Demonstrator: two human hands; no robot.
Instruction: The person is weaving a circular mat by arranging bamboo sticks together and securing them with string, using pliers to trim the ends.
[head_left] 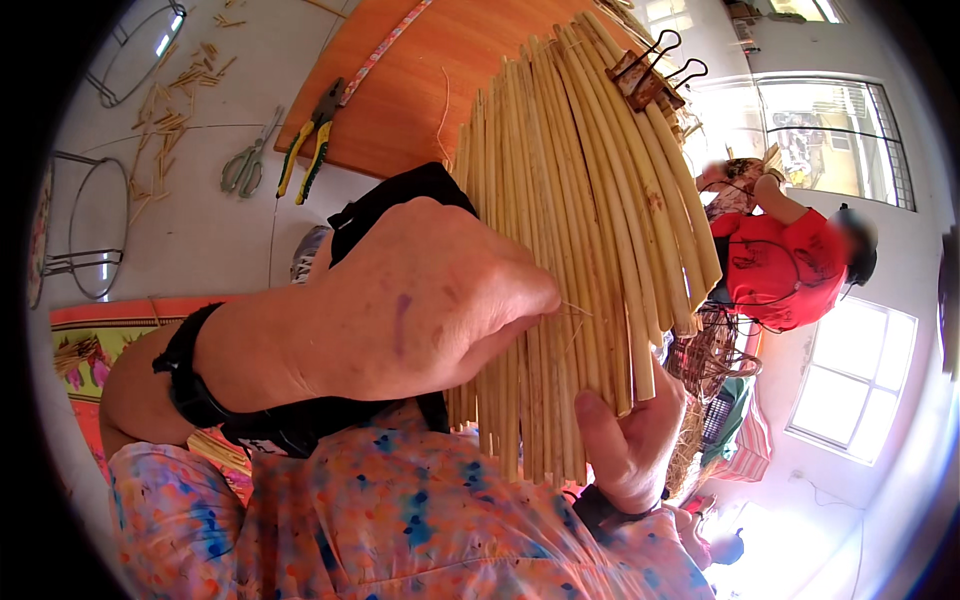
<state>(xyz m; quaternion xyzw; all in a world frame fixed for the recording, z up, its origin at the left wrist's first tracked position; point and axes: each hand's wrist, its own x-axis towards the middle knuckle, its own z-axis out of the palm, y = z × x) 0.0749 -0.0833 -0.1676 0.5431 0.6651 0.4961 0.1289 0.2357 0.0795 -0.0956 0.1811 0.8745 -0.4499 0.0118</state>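
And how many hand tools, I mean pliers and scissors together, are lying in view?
2: the yellow-and-black pliers, across the edge of the orange board, and the grey-green scissors, on the floor beside it. Others may be hidden behind the stick mat.

There is one left hand point(450, 290), one right hand point(640, 445) and well over a dozen stalks point(545, 200). Pliers point(323, 118), scissors point(256, 148) and binder clip point(636, 82) number one each.
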